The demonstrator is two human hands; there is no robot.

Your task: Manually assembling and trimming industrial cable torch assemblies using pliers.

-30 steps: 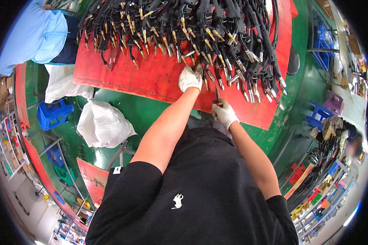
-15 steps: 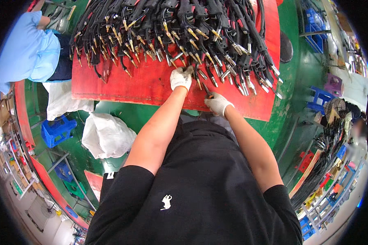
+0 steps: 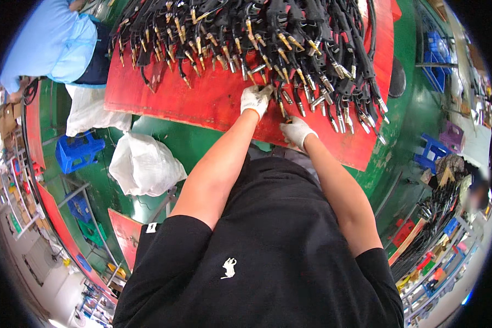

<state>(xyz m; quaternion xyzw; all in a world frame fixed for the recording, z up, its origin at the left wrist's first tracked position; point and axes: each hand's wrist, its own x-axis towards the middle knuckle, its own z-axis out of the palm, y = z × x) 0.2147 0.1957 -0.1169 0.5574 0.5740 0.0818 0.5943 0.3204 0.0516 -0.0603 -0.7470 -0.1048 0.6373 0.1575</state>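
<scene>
Many black welding torches lie in a heap (image 3: 290,33), their bent necks pointing toward me, some ending in bare brass tips and others in silver nozzles. My left hand (image 3: 256,101), in a white glove with dirty fingertips, is closed around the neck of one torch near the heap's front edge. That torch's brass end (image 3: 283,111) points toward my right hand (image 3: 297,133), also white-gloved. The right fingers are closed on a slim hand tool, mostly hidden now, meeting the torch end.
The torches rest on a red table (image 3: 164,104). At the far left stands a person in light blue (image 3: 49,44). White sacks (image 3: 145,164) and a blue stool (image 3: 79,150) are on the green floor at left; a round black stool seat (image 3: 397,78) is beyond the table's right edge.
The view has shifted, so the table sits a little higher and further right. My right hand has brought the tool to the torch end; the left keeps its grip.
</scene>
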